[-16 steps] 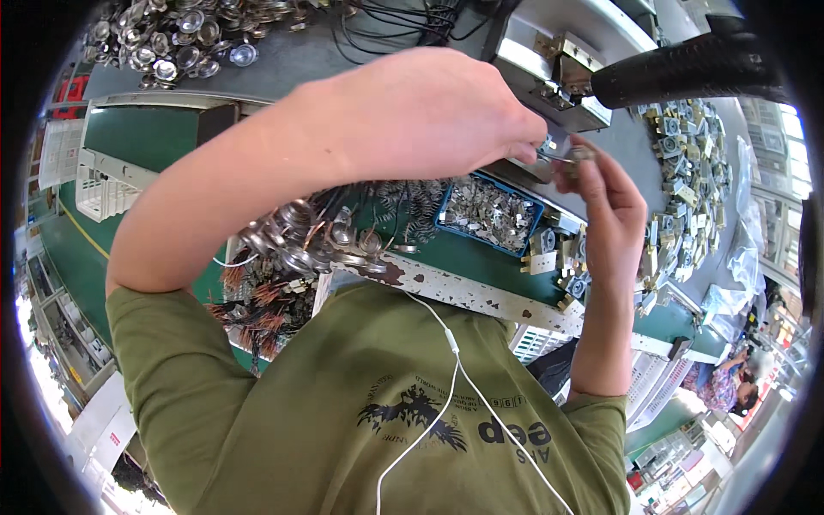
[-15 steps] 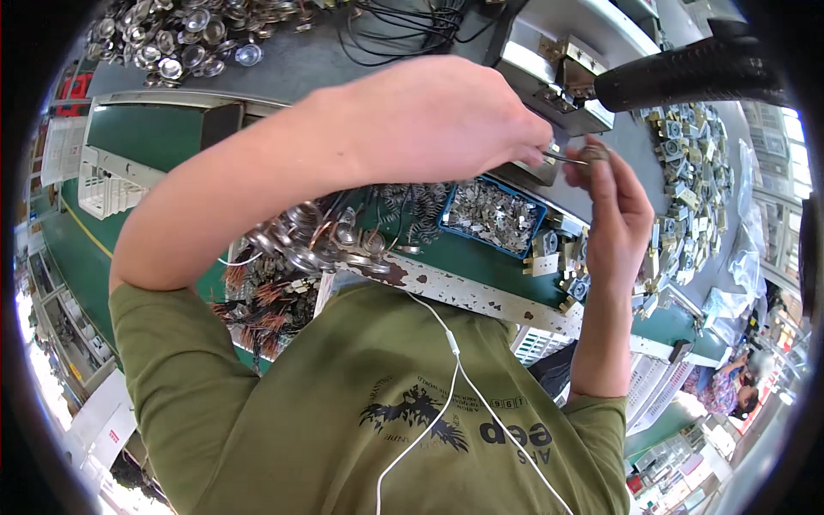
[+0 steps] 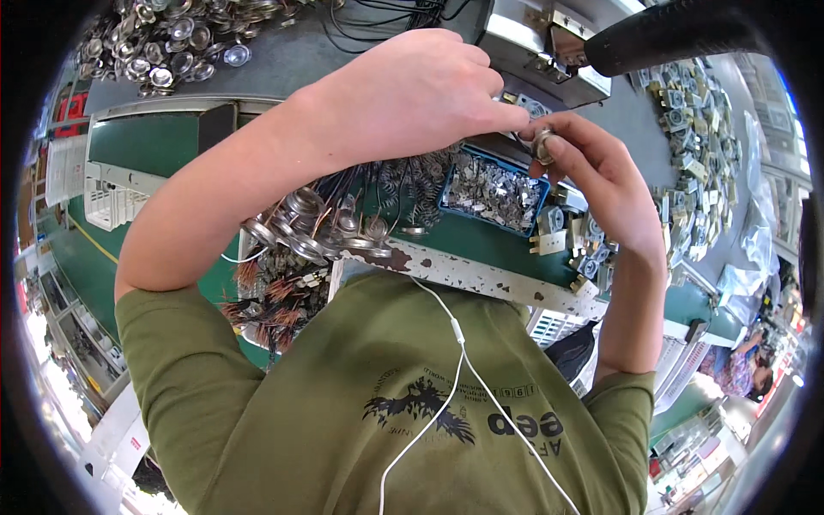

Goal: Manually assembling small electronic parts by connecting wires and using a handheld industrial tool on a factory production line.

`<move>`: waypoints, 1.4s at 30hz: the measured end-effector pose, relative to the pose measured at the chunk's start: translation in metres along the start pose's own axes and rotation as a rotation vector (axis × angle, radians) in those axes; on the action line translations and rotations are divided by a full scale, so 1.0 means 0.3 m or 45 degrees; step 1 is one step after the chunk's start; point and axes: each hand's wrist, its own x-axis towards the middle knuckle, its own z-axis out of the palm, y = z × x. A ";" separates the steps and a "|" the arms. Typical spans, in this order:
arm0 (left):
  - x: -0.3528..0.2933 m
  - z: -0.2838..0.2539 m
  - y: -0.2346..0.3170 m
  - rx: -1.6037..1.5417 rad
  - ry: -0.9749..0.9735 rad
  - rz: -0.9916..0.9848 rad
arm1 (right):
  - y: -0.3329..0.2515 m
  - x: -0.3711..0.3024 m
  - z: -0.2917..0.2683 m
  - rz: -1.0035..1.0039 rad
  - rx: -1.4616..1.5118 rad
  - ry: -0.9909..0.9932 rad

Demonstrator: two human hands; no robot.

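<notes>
My right hand (image 3: 608,167) pinches a small round metal cup (image 3: 542,146) between thumb and fingers, above the blue tray. Close by on its left, my left hand (image 3: 429,94) is closed, back of the hand up, its fingertips almost touching the cup. A thin dark wire (image 3: 516,140) runs between the left fingertips and the cup; its far end is hidden under the left hand. Beneath both hands lies a blue tray (image 3: 444,202) of small silvery metal pieces. Left of the tray, several round metal cups with wires (image 3: 305,206) hang over the white, chipped bench edge (image 3: 463,276).
A metal fixture (image 3: 524,47) and a thick black arm (image 3: 669,39) stand at the back. Many metal cups (image 3: 180,30) are piled at far left, black cables (image 3: 390,17) beside them. Small switch-like parts (image 3: 687,146) crowd the right. Copper-ended wires (image 3: 275,300) hang near my left side.
Both hands have shifted left with the metal cup, the left one also slightly up. The cup's round face is now more visible, and the hands are closer together.
</notes>
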 end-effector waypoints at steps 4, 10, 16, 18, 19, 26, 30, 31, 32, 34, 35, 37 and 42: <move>0.009 0.028 0.005 -0.067 0.161 -0.020 | 0.032 -0.054 0.075 -0.135 0.152 0.347; 0.017 0.034 0.018 -0.137 0.151 -0.110 | 0.061 -0.056 0.128 -0.273 0.004 0.650; 0.011 0.039 0.013 -0.010 0.138 0.002 | 0.045 -0.018 0.035 -0.084 -0.094 0.276; 0.018 0.050 0.016 -0.058 0.124 0.040 | 0.040 -0.009 0.005 -0.019 -0.216 0.100; 0.020 0.056 0.013 -0.057 0.122 0.051 | 0.042 -0.007 0.003 -0.021 -0.212 0.109; 0.016 -0.003 -0.005 -0.310 -0.136 -0.016 | 0.049 -0.097 -0.017 -0.190 -0.179 0.516; 0.085 0.001 -0.030 -0.502 -0.114 -0.195 | 0.026 -0.092 -0.035 -0.457 -0.151 0.851; 0.104 0.004 -0.031 -0.500 -0.109 -0.195 | 0.002 -0.087 -0.034 -0.572 -0.214 0.939; 0.121 0.008 -0.030 -0.469 -0.204 -0.244 | -0.018 -0.083 -0.036 -0.574 -0.216 0.936; 0.114 0.066 -0.051 -0.388 -0.271 -0.255 | -0.069 -0.067 -0.046 -0.941 -0.243 1.008; 0.123 0.070 -0.055 -0.394 -0.268 -0.247 | -0.114 -0.063 -0.059 -0.936 -0.249 1.013; 0.158 0.069 -0.057 -0.532 -0.474 -0.356 | -0.212 -0.053 -0.085 -1.160 -0.368 1.263; 0.133 0.086 -0.068 -0.576 -0.459 -0.374 | -0.283 0.210 -0.057 -1.347 -0.154 1.319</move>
